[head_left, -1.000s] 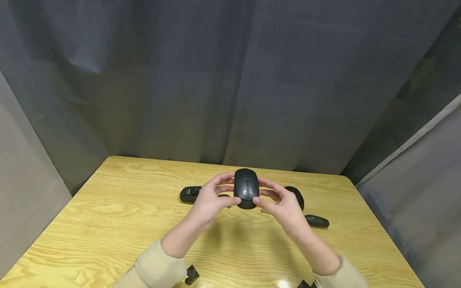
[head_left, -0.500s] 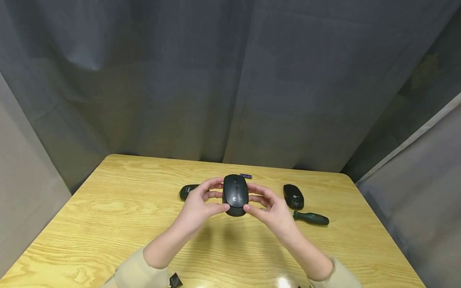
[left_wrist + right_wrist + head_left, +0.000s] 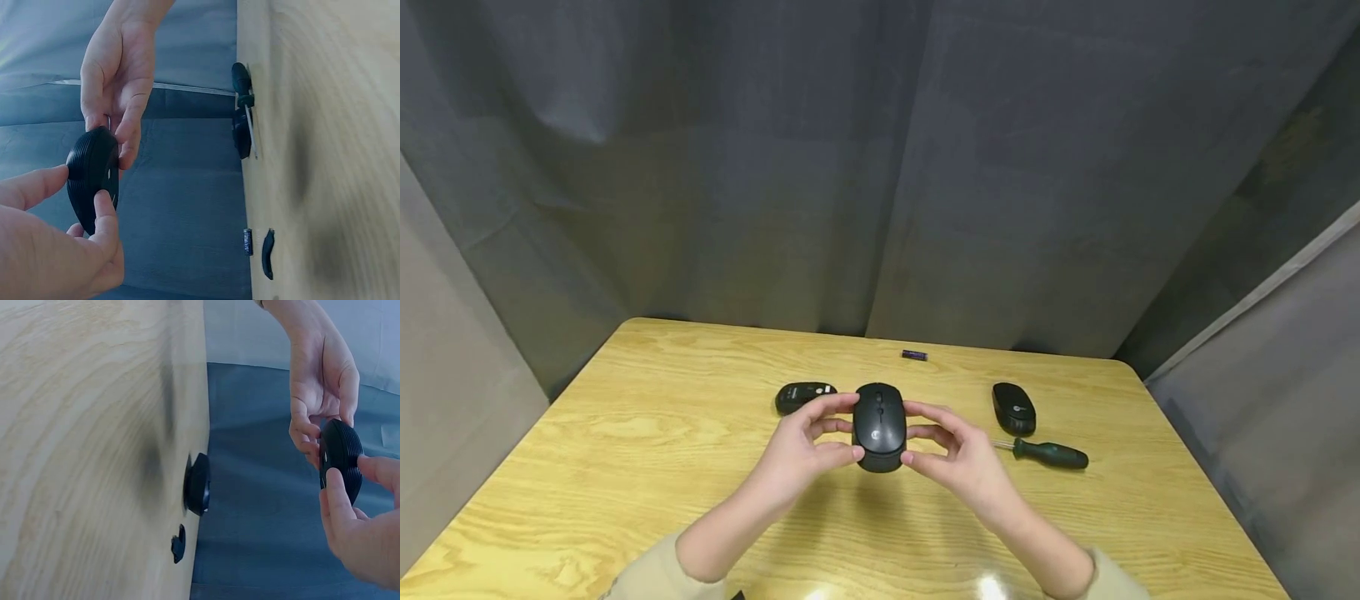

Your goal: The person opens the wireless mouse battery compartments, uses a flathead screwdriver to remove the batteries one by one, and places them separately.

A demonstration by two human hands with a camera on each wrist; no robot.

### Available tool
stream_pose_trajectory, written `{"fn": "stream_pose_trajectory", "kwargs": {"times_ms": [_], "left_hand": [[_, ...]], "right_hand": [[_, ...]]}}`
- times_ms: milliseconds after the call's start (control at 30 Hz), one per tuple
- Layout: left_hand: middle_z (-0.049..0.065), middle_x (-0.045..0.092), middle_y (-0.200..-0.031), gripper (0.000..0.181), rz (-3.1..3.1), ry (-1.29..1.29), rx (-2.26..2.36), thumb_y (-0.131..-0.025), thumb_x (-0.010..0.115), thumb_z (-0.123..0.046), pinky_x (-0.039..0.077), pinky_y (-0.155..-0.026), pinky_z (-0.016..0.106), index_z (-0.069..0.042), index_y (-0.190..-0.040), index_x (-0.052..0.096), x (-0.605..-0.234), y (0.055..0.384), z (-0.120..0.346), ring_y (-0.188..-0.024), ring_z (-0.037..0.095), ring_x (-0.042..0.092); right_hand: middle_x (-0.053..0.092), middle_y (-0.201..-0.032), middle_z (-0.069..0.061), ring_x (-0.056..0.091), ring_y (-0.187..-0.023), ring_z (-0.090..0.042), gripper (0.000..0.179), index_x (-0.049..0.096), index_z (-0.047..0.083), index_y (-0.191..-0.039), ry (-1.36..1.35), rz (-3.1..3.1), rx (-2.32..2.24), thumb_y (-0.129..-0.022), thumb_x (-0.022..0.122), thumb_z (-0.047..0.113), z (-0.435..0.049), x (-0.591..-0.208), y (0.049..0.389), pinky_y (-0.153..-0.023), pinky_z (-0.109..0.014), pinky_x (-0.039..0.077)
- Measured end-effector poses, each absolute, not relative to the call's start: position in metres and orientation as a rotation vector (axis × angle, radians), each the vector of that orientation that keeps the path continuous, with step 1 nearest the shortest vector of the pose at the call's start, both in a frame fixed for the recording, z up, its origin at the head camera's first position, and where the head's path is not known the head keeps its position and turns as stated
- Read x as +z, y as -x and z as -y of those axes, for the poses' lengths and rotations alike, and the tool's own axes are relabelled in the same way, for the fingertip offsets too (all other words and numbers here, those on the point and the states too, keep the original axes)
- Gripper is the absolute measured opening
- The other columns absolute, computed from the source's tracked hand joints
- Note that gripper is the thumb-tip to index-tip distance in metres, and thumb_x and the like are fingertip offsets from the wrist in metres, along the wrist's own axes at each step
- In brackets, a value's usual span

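Sleeves [image 3: 670,571] are showing nearest me, and beyond them my left hand [image 3: 790,457] and right hand [image 3: 972,467] are gripping a black mouse [image 3: 880,421] by its opposite sides. My thumbs are pressing at its near end, other fingers are curling along its flanks, and neither hand is lying nearer to it. The mouse is hovering between them, clear of the wooden surface [image 3: 625,467], its long axis running away from me and its underside facing down. Past my right hand, a screwdriver [image 3: 1049,454] is lying crosswise, its shaft pointing leftward; just beyond, a second mouse [image 3: 1015,408] is resting. Beyond my left hand, a dark oval piece [image 3: 801,397] is sitting. Farther still, a battery [image 3: 914,355] is lying near the far edge, before a grey curtain [image 3: 775,167].
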State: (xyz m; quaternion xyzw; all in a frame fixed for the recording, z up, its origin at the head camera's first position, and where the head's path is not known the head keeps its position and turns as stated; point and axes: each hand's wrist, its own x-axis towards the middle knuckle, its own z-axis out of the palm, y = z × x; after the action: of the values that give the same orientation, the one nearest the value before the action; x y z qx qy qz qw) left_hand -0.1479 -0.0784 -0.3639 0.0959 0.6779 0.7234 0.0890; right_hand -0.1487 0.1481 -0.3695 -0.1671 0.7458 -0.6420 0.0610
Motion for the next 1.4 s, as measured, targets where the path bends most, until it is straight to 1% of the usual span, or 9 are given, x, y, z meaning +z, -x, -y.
{"fn": "stream_pose_trajectory", "kwargs": {"times_ms": [167,300,433,533,733,967,1133,1267,1400], "left_hand": [[0.012,0.049,-0.131,0.057,-2.007,-0.256,2.131,-0.075,0.072,0.001,0.055,-0.082,0.033,-0.008,-0.129,0.054,-0.372,0.145,0.081,-0.107,0.025,0.054],[0.014,0.049,-0.132,0.057,-1.996,-0.243,2.122,-0.075,0.069,0.005,0.054,-0.083,0.033,-0.005,-0.129,0.054,-0.380,0.143,0.084,-0.106,0.025,0.054],[0.014,0.048,-0.131,0.058,-1.982,-0.241,2.111,-0.075,0.069,0.004,0.054,-0.084,0.034,-0.005,-0.130,0.053,-0.388,0.142,0.085,-0.106,0.024,0.054],[0.015,0.049,-0.130,0.059,-1.985,-0.237,2.106,-0.075,0.069,0.005,0.054,-0.083,0.034,-0.005,-0.130,0.053,-0.392,0.142,0.086,-0.103,0.024,0.055],[0.017,0.051,-0.127,0.061,-2.016,-0.214,2.070,-0.074,0.068,0.010,0.056,-0.079,0.034,-0.006,-0.131,0.053,-0.400,0.141,0.085,-0.091,0.022,0.060],[0.020,0.056,-0.110,0.064,-2.013,-0.237,2.000,-0.074,0.066,0.006,0.055,-0.080,0.033,-0.003,-0.134,0.048,-0.405,0.140,0.087,-0.087,0.021,0.062],[0.016,0.058,-0.104,0.069,-1.996,-0.243,1.999,-0.071,0.068,0.013,0.055,-0.079,0.031,-0.004,-0.135,0.048,-0.408,0.140,0.087,-0.087,0.020,0.062],[0.013,0.061,-0.097,0.070,-2.006,-0.231,2.005,-0.070,0.073,0.010,0.055,-0.078,0.029,-0.004,-0.134,0.050,-0.410,0.139,0.087,-0.085,0.018,0.063],[0.012,0.062,-0.096,0.068,-2.028,-0.222,2.001,-0.070,0.075,0.007,0.055,-0.077,0.028,-0.004,-0.132,0.051,-0.410,0.139,0.087,-0.084,0.017,0.062]], "right_hand": [[0.047,-0.136,-0.012,0.060,-0.110,-0.022,0.055,0.054,0.007,-0.131,0.554,-2.258,-1.904,-0.079,0.074,0.007,-0.149,-0.377,0.149,-0.081,-0.030,0.056],[0.045,-0.136,-0.018,0.060,-0.109,-0.026,0.056,0.053,0.002,-0.131,0.611,-2.253,-1.870,-0.079,0.074,0.004,-0.150,-0.384,0.150,-0.081,-0.029,0.056],[0.044,-0.134,-0.022,0.061,-0.108,-0.028,0.055,0.051,-0.001,-0.131,0.658,-2.245,-1.853,-0.080,0.072,0.002,-0.151,-0.392,0.151,-0.081,-0.028,0.056],[0.045,-0.133,-0.022,0.061,-0.107,-0.028,0.055,0.052,-0.001,-0.130,0.664,-2.247,-1.847,-0.079,0.072,0.001,-0.151,-0.396,0.151,-0.081,-0.028,0.056],[0.048,-0.133,-0.019,0.063,-0.105,-0.024,0.054,0.054,0.003,-0.130,0.579,-2.259,-1.804,-0.079,0.073,0.004,-0.150,-0.401,0.149,-0.080,-0.026,0.056],[0.051,-0.134,-0.016,0.063,-0.105,-0.023,0.056,0.054,0.005,-0.131,0.457,-2.244,-1.758,-0.079,0.075,0.008,-0.148,-0.405,0.147,-0.082,-0.024,0.054],[0.052,-0.134,-0.016,0.063,-0.105,-0.021,0.056,0.053,0.005,-0.131,0.409,-2.209,-1.767,-0.079,0.075,0.010,-0.148,-0.407,0.145,-0.083,-0.025,0.054],[0.053,-0.132,-0.015,0.064,-0.104,-0.019,0.057,0.054,0.006,-0.131,0.383,-2.186,-1.774,-0.079,0.076,0.013,-0.148,-0.406,0.144,-0.084,-0.027,0.054],[0.052,-0.132,-0.016,0.064,-0.104,-0.020,0.055,0.055,0.006,-0.130,0.391,-2.194,-1.775,-0.079,0.076,0.014,-0.148,-0.406,0.142,-0.084,-0.026,0.054]]}}
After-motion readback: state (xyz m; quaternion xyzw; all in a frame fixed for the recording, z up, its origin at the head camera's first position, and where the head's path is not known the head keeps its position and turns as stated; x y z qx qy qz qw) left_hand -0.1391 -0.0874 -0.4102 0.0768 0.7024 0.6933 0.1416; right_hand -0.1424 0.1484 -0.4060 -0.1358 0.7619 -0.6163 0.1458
